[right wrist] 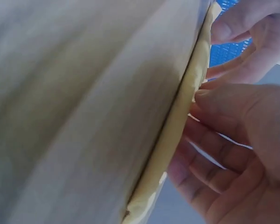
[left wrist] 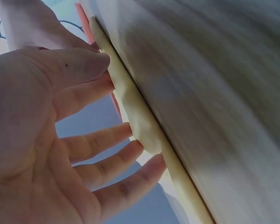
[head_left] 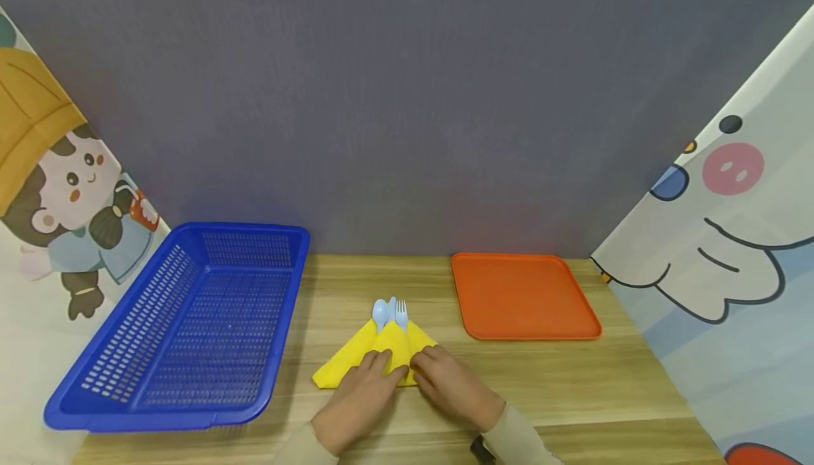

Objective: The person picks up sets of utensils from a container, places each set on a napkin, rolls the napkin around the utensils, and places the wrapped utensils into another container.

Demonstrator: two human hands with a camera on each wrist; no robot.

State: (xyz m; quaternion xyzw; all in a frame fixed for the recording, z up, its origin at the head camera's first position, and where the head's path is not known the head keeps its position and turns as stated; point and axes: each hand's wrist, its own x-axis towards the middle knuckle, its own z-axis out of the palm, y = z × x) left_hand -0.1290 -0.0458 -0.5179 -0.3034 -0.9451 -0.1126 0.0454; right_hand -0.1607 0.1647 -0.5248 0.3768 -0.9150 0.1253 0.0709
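Observation:
A yellow napkin, folded to a point at the top, lies on the wooden table. From its upper folds stick out the heads of a light blue spoon, knife and fork, side by side; their handles are hidden in the cloth. My left hand rests on the napkin's lower left part, its fingers fairly straight and spread. On the lower right part, my right hand touches the cloth with its fingertips, its thumb at the near edge. Both hands lie close together.
A large blue plastic basket with perforated sides stands on the left. An orange-red tray lies at the back right. Behind the table rises a grey panel, with cartoon-printed cloths at both sides.

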